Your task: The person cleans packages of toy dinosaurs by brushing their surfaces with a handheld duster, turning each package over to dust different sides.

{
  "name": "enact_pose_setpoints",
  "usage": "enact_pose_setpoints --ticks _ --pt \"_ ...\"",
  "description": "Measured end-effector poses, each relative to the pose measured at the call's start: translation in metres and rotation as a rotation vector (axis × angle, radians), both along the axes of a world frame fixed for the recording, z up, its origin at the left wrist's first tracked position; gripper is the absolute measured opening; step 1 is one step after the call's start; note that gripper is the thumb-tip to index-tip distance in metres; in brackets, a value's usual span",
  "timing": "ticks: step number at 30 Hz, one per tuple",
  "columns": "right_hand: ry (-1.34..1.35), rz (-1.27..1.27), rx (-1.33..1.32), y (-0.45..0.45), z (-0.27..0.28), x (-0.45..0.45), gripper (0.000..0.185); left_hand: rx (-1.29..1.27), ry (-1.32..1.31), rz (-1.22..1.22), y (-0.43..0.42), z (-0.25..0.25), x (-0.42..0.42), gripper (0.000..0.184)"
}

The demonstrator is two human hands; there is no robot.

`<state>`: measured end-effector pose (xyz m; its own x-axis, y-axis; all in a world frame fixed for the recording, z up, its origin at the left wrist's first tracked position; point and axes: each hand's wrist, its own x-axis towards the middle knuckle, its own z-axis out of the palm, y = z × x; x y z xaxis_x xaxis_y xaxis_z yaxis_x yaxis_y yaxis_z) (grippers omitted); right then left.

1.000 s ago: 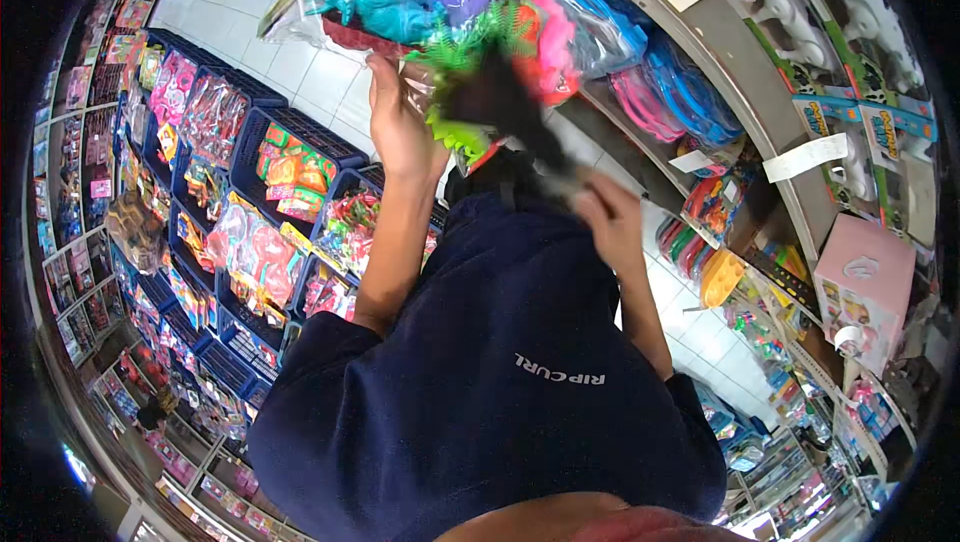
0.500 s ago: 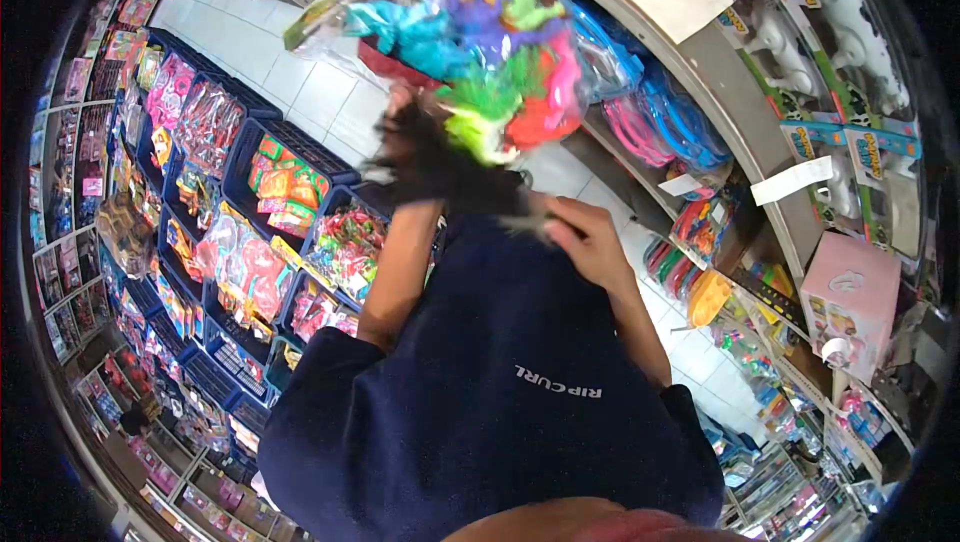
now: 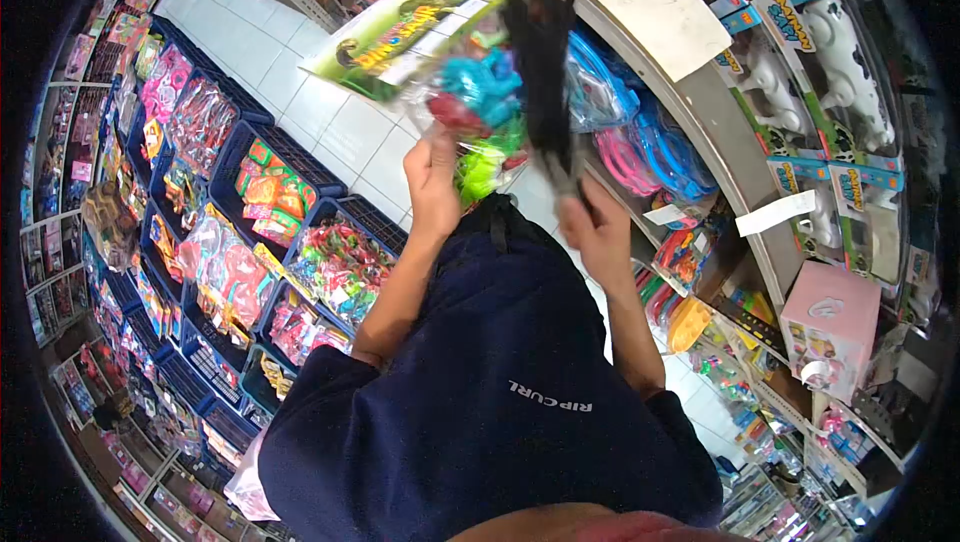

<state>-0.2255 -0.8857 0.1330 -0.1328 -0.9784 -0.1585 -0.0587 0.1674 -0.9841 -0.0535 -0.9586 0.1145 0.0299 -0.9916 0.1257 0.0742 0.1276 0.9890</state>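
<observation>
My left hand [image 3: 433, 182] is closed on the lower edge of a clear bag of colourful toy animals [image 3: 480, 92], which has a green printed header card [image 3: 410, 37]. In my right hand [image 3: 597, 227] is the handle end of a black duster [image 3: 540, 72], its fingers wrapped round it. The duster stands upright, blurred by motion, in front of the bag's right part and hides some of the toys.
Blue baskets [image 3: 325, 180] of packaged toys line the left side. On the right, a metal shelf [image 3: 735, 172] holds boxed cow toys [image 3: 850, 72] and a pink box [image 3: 828, 317]. White floor tiles [image 3: 345, 132] show between them.
The duster has swung from across my left wrist up to the right, in front of the bag. The bag has tilted, and its header card now faces the camera.
</observation>
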Motion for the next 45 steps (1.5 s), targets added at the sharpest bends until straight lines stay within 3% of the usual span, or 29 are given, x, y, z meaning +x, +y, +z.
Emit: enact_pose_setpoints --ticks 1,4,6,7,11,16,17,18,21,23,25,27,29,32,34,36,38,41,45 --pt "-0.019 0.104 -0.042 0.003 0.001 0.001 0.032 0.016 0.047 0.017 0.0 -0.001 0.001 0.037" --pt "0.075 0.028 -0.041 -0.007 0.0 -0.001 0.032 0.046 0.144 0.057 0.0 -0.003 0.0 0.038" --pt "0.163 -0.041 -0.048 -0.016 0.0 -0.002 0.032 0.038 0.04 0.078 -0.001 -0.002 -0.003 0.038" --pt "0.226 0.098 -0.128 -0.017 0.002 -0.007 0.033 0.034 -0.013 0.091 -0.003 -0.002 -0.004 0.037" --pt "0.179 0.208 -0.121 -0.019 0.012 -0.01 0.035 0.082 -0.107 0.016 0.0 -0.002 0.005 0.038" --pt "0.237 0.075 -0.128 -0.019 0.008 -0.017 0.035 -0.007 -0.109 0.038 0.0 -0.006 0.004 0.039" --pt "0.225 0.203 -0.13 -0.013 0.011 -0.02 0.035 -0.003 -0.108 0.032 0.002 -0.004 0.005 0.039" --pt "0.227 0.194 -0.127 -0.014 0.013 -0.02 0.035 0.027 -0.077 0.019 0.002 0.0 0.007 0.036" --pt "0.025 -0.181 0.121 -0.025 0.018 -0.018 0.036 0.019 -0.082 -0.004 0.0 -0.005 0.014 0.036" --pt "0.085 -0.141 0.045 -0.016 0.01 -0.017 0.035 -0.006 -0.156 -0.058 0.0 -0.009 0.021 0.037" --pt "-0.079 0.14 -0.102 -0.001 0.008 -0.014 0.033 -0.005 -0.201 -0.107 0.003 -0.008 0.022 0.037" --pt "0.037 0.146 -0.132 -0.006 -0.005 -0.019 0.034 -0.042 -0.103 -0.08 -0.003 0.0 0.017 0.038" --pt "-0.127 -0.181 0.126 -0.015 -0.006 -0.02 0.033 0.01 -0.062 -0.037 -0.003 0.004 0.01 0.038" --pt "-0.093 -0.003 0.097 0.004 -0.006 -0.01 0.028 0.061 0.064 0.044 -0.005 0.01 0.004 0.038" --pt "0.116 0.022 -0.034 0.007 -0.016 -0.015 0.028 0.099 0.119 0.065 -0.004 0.009 0.004 0.038" --pt "-0.081 -0.175 0.161 0.001 -0.017 -0.031 0.024 0.091 0.258 0.075 -0.008 0.003 0.008 0.038" --pt "0.009 -0.171 0.207 0.013 -0.017 -0.03 0.017 0.061 0.278 0.109 -0.008 0.007 0.008 0.037" --pt "-0.047 0.032 0.142 0.037 -0.025 -0.021 0.014 0.136 0.41 0.212 -0.012 0.021 0.006 0.036" --pt "-0.091 -0.076 0.23 0.031 -0.023 -0.015 0.014 0.148 0.557 0.302 -0.019 0.033 -0.004 0.034"
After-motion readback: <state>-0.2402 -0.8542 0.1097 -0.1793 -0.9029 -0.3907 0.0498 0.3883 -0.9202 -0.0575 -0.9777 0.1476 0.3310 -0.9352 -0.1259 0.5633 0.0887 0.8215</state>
